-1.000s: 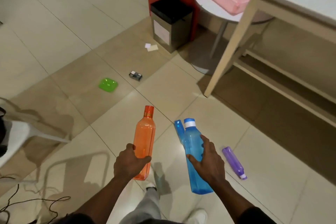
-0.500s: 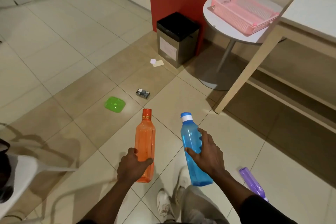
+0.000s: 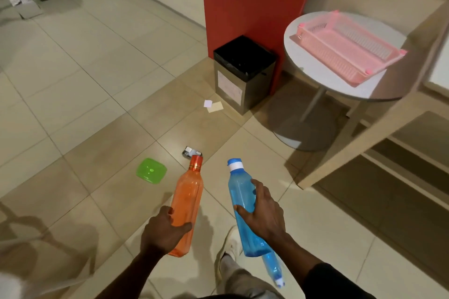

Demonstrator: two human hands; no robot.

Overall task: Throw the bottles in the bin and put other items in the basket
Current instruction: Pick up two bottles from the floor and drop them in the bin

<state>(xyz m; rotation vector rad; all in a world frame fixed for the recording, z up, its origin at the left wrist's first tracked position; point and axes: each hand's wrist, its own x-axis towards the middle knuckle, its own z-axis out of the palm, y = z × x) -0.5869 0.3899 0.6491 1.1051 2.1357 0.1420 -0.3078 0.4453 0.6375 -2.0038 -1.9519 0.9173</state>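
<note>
The left hand (image 3: 165, 230) is wrapped around the lower body of the orange bottle (image 3: 188, 204), and the right hand (image 3: 264, 216) is closed round the middle of the blue bottle (image 3: 245, 204); both bottles are held off the floor with their caps pointing ahead toward the bin (image 3: 244, 73). A second blue bottle (image 3: 273, 268) shows below the right hand, cap down, but whether it is held or lies on the floor cannot be told. The bottles look like empty clear plastic: light, fairly stiff, smooth-sided and a little slippery, so a grip around the flat-sided body seems safer than one at the narrow neck. The bin stands open against the red pillar, well ahead of the hands. The pink basket (image 3: 347, 48) sits on the round surface (image 3: 306, 68) beside it. A green lid (image 3: 151, 170), a small dark item (image 3: 190, 152) and paper scraps (image 3: 213, 105) lie on the floor and look bound for the basket.
</note>
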